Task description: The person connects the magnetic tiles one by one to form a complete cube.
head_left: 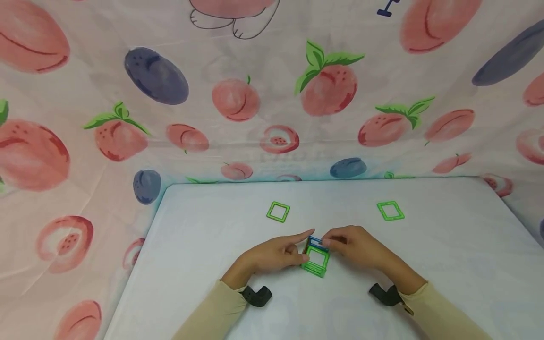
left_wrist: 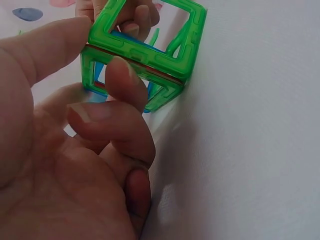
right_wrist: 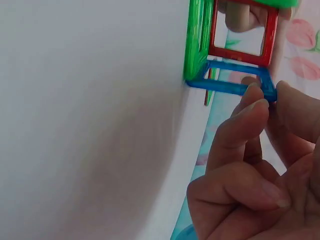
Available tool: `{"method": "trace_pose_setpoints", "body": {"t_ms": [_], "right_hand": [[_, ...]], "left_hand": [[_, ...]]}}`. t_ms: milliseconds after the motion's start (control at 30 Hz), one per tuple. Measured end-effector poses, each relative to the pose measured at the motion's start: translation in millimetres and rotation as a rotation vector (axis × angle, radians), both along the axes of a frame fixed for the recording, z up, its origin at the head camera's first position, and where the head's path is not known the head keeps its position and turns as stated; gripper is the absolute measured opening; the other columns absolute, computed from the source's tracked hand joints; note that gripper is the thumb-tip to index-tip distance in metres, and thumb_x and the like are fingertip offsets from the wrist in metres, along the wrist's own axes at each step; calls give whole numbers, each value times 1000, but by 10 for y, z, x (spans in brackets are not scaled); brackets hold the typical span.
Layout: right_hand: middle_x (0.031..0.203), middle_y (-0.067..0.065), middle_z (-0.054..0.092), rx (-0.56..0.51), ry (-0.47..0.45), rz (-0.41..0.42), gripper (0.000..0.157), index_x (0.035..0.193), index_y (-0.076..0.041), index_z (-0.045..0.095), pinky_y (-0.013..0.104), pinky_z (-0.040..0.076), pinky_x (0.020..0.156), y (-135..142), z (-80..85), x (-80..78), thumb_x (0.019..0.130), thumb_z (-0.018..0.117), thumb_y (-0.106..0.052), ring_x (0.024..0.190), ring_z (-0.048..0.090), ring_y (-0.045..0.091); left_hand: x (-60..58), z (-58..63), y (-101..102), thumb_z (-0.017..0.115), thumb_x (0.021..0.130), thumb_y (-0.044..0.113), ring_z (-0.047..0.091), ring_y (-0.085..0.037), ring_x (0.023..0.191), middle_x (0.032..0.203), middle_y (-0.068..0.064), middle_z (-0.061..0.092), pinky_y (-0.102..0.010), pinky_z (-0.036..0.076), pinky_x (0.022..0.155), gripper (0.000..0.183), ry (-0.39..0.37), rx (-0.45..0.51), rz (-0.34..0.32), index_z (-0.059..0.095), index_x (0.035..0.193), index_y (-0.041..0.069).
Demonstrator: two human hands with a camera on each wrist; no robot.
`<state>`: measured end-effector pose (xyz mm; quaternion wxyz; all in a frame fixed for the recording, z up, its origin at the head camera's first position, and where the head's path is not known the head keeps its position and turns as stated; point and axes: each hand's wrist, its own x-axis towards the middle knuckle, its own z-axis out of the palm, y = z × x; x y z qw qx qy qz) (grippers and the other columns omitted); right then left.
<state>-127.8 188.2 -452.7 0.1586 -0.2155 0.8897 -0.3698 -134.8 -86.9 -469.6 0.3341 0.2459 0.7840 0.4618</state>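
A small box of magnetic tiles (head_left: 314,271), built from see-through square frames, stands on the white table between the hands. Green frames (left_wrist: 145,56) form its top and near side, and a red frame (right_wrist: 271,37) shows on another side. My left hand (head_left: 274,255) holds the box from the left, thumb at the green top and index finger stretched toward the far corner. On the far side, my right hand (head_left: 359,246) pinches the edge of a blue square tile (right_wrist: 220,86) between thumb and fingers. That blue tile meets the green side at one edge and slants away from the box.
Two loose green square tiles lie farther back on the white table (head_left: 204,245): one tile (head_left: 269,213) behind the box, the other (head_left: 394,218) at the back right. A fruit-printed curtain (head_left: 238,56) hangs behind and to the left. Each wrist wears a dark camera mount (head_left: 257,297).
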Motion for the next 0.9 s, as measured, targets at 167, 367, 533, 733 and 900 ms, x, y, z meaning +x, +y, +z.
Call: {"method": "trace_pose_setpoints", "body": {"t_ms": [167,367,533,733,900], "right_hand": [[88,-2,66,-44,-68,7,23,112,-20,76,24,45,66,31,-4,-13,103,61,-36,77,53,8],[91,0,67,-26,-92,-8,29,117,-19,74,26,48,66,56,24,-32,105,57,-40,76,55,11],[101,-1,71,75,-44,-158,31,119,-18,74,29,50,73,200,72,-105,104,60,-41,88,57,17],[98,4,68,222,74,-338,33,118,-11,74,31,47,69,664,126,-295,98,69,-37,89,57,22],[96,13,66,361,85,-356,37,116,-2,73,36,46,65,1114,117,-418,92,76,-31,86,57,28]], "left_hand": [[11,-3,17,68,98,42,46,-5,65,71,7,57,-23,43,72,71,-10,23,-22,32,159,41],[17,-10,21,69,98,40,53,-3,70,84,2,70,-23,45,79,73,-19,33,-30,31,160,39],[16,-23,2,69,98,40,54,-3,72,85,1,71,-23,45,82,73,-16,22,-33,31,160,39],[14,-24,-4,68,98,42,54,-2,73,85,2,72,-23,44,83,74,12,16,-47,29,161,36],[19,-24,-1,69,97,42,56,-2,75,85,3,71,-22,43,83,73,1,15,-39,32,160,34]]}}
